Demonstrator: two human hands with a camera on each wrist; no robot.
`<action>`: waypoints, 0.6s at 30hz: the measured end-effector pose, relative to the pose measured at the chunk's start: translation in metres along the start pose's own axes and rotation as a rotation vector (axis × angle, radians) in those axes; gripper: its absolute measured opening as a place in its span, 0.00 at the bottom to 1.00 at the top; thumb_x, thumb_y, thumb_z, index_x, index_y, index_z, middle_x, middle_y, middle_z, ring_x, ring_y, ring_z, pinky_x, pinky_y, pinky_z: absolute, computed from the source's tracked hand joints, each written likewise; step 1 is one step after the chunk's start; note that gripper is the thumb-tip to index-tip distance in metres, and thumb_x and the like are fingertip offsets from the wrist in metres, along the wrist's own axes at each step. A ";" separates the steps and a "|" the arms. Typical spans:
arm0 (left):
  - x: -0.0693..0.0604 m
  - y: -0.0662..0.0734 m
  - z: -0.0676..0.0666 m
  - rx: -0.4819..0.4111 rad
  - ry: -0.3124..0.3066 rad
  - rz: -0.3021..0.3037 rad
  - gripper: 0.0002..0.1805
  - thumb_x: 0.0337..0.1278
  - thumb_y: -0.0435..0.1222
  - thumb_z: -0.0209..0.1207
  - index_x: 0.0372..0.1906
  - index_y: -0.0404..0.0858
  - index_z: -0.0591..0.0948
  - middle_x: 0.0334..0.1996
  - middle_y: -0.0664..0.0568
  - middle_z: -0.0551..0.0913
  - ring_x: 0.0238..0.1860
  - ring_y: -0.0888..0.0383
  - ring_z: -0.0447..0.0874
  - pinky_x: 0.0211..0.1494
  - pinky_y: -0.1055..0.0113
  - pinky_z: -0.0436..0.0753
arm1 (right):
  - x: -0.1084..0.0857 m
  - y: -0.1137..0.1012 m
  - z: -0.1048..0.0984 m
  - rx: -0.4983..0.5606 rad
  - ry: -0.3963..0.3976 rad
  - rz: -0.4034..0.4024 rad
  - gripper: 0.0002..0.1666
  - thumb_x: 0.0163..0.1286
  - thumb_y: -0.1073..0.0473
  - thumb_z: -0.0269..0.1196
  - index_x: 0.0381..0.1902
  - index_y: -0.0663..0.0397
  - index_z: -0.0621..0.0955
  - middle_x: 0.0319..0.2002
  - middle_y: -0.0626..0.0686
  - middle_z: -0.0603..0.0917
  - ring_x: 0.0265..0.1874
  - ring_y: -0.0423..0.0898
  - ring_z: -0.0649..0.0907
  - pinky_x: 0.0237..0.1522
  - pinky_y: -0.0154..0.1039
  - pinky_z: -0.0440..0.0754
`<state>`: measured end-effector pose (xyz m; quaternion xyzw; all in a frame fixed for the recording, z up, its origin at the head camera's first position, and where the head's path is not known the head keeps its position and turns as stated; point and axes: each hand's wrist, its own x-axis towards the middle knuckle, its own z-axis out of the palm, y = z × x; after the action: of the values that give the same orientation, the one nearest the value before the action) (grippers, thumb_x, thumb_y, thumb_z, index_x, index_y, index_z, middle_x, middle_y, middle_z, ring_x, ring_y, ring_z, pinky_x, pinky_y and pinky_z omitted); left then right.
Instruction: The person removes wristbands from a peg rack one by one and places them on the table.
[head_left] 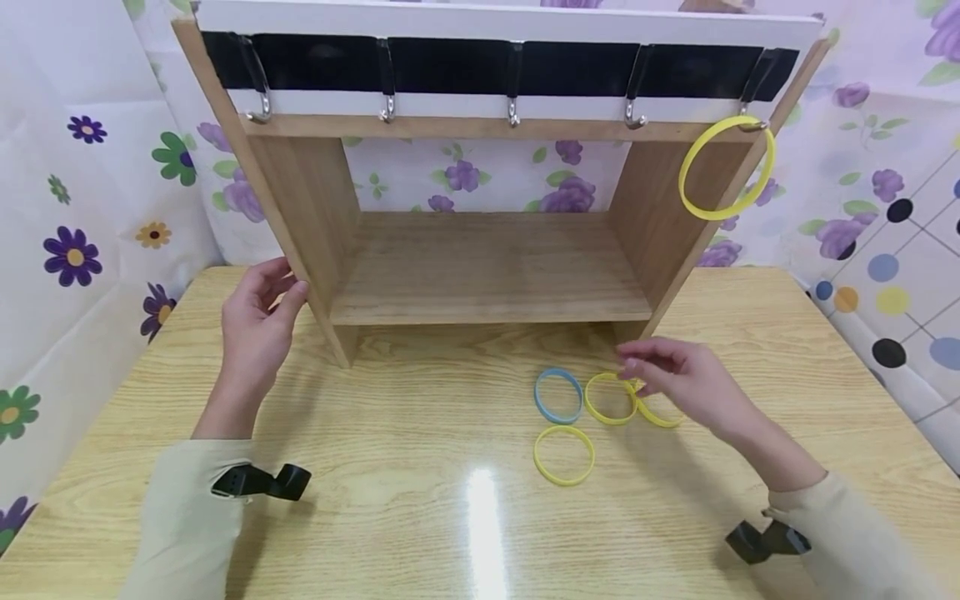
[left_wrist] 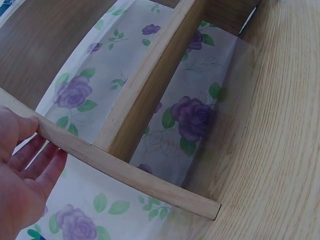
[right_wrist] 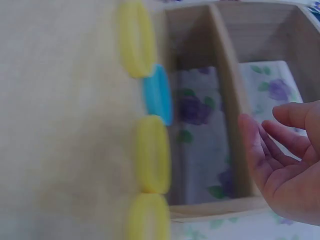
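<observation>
My left hand [head_left: 258, 321] holds the front edge of the left side panel [head_left: 281, 208] of a wooden shelf, thumb at the edge and fingers on the outer face. My right hand [head_left: 686, 379] hovers over the table near the shelf's right foot, fingers loosely bent, nothing in them. Below it lies a yellow ring [head_left: 660, 423], partly hidden by the hand. Left of that are another yellow ring [head_left: 609, 421] and a blue ring [head_left: 558, 419], with a third yellow ring [head_left: 564, 481] nearer to me. One more yellow ring [head_left: 708, 214] hangs from the rightmost hook [head_left: 753, 126].
Across the shelf's top front runs a white board with a black strip [head_left: 450, 65] and several metal hooks, such as the middle hook [head_left: 513, 112]. The shelf stands on a wood-grain table [head_left: 405, 500]. Flower-patterned sheeting [head_left: 82, 208] covers the walls behind and beside it.
</observation>
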<state>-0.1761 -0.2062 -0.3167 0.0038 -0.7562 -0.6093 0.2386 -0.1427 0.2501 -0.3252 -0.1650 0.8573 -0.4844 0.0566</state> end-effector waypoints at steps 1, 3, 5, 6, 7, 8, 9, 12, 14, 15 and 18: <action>0.000 0.000 0.000 -0.002 0.001 -0.001 0.16 0.63 0.24 0.56 0.56 0.28 0.74 0.44 0.62 0.78 0.50 0.64 0.77 0.54 0.71 0.78 | 0.002 -0.003 -0.004 0.000 0.021 -0.007 0.18 0.74 0.63 0.56 0.54 0.72 0.76 0.43 0.64 0.84 0.40 0.45 0.85 0.38 0.43 0.86; -0.001 -0.001 0.000 -0.010 0.001 0.002 0.16 0.63 0.24 0.56 0.55 0.29 0.74 0.44 0.62 0.79 0.49 0.64 0.77 0.53 0.72 0.78 | 0.004 -0.009 -0.013 0.000 0.068 -0.030 0.19 0.74 0.62 0.55 0.55 0.72 0.76 0.44 0.63 0.84 0.39 0.40 0.85 0.38 0.40 0.85; -0.001 -0.001 0.000 -0.014 0.000 0.009 0.16 0.63 0.24 0.56 0.55 0.29 0.75 0.44 0.61 0.79 0.49 0.63 0.77 0.52 0.73 0.78 | 0.006 -0.015 -0.021 0.013 0.121 -0.065 0.19 0.75 0.61 0.55 0.54 0.74 0.75 0.44 0.58 0.84 0.40 0.38 0.84 0.38 0.38 0.85; -0.001 -0.001 0.001 -0.015 -0.001 0.013 0.16 0.63 0.24 0.56 0.55 0.29 0.74 0.44 0.61 0.79 0.49 0.63 0.77 0.52 0.73 0.78 | 0.006 -0.018 -0.024 0.027 0.149 -0.083 0.19 0.75 0.61 0.55 0.54 0.74 0.75 0.44 0.56 0.85 0.40 0.39 0.84 0.38 0.38 0.85; -0.001 -0.001 0.001 -0.016 -0.002 0.016 0.16 0.63 0.24 0.56 0.55 0.28 0.74 0.44 0.62 0.79 0.49 0.63 0.77 0.52 0.73 0.78 | 0.007 -0.021 -0.028 0.034 0.180 -0.102 0.19 0.74 0.62 0.55 0.54 0.75 0.75 0.44 0.54 0.85 0.40 0.38 0.85 0.37 0.36 0.85; -0.001 -0.001 0.001 -0.015 -0.003 0.019 0.16 0.63 0.24 0.56 0.55 0.27 0.74 0.45 0.62 0.79 0.49 0.63 0.77 0.52 0.73 0.78 | 0.008 -0.024 -0.031 0.059 0.205 -0.122 0.19 0.74 0.63 0.56 0.53 0.76 0.75 0.43 0.52 0.85 0.40 0.39 0.85 0.37 0.35 0.85; -0.001 -0.001 0.001 -0.011 -0.004 0.021 0.16 0.63 0.24 0.56 0.55 0.27 0.74 0.45 0.62 0.78 0.49 0.63 0.77 0.52 0.73 0.78 | 0.009 -0.027 -0.035 0.086 0.229 -0.138 0.18 0.73 0.64 0.56 0.53 0.76 0.75 0.43 0.51 0.85 0.40 0.40 0.85 0.36 0.34 0.85; -0.001 -0.001 0.001 -0.002 -0.007 0.025 0.17 0.64 0.24 0.56 0.56 0.26 0.73 0.45 0.62 0.78 0.50 0.64 0.77 0.53 0.71 0.78 | 0.011 -0.035 -0.044 0.131 0.286 -0.170 0.16 0.72 0.65 0.58 0.51 0.73 0.77 0.42 0.50 0.86 0.41 0.41 0.85 0.35 0.33 0.84; -0.001 0.000 0.001 0.003 -0.008 0.024 0.17 0.64 0.24 0.56 0.57 0.26 0.73 0.45 0.62 0.78 0.50 0.64 0.77 0.53 0.71 0.78 | 0.012 -0.040 -0.049 0.186 0.306 -0.181 0.15 0.71 0.65 0.59 0.51 0.71 0.78 0.42 0.51 0.86 0.41 0.42 0.85 0.35 0.32 0.84; -0.001 0.000 0.000 0.003 -0.007 0.023 0.17 0.64 0.24 0.56 0.57 0.26 0.73 0.45 0.62 0.78 0.50 0.64 0.77 0.54 0.70 0.78 | 0.013 -0.043 -0.051 0.199 0.315 -0.182 0.15 0.70 0.65 0.60 0.51 0.70 0.78 0.42 0.51 0.86 0.41 0.42 0.85 0.35 0.32 0.84; -0.001 0.000 0.000 0.005 -0.004 0.022 0.17 0.64 0.24 0.56 0.57 0.26 0.73 0.45 0.63 0.78 0.50 0.64 0.77 0.54 0.70 0.78 | 0.014 -0.051 -0.056 0.258 0.332 -0.184 0.17 0.69 0.64 0.61 0.52 0.69 0.78 0.42 0.52 0.86 0.41 0.42 0.85 0.34 0.32 0.84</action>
<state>-0.1753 -0.2058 -0.3170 -0.0052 -0.7583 -0.6046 0.2437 -0.1585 0.2670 -0.2516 -0.1518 0.7671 -0.6137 -0.1089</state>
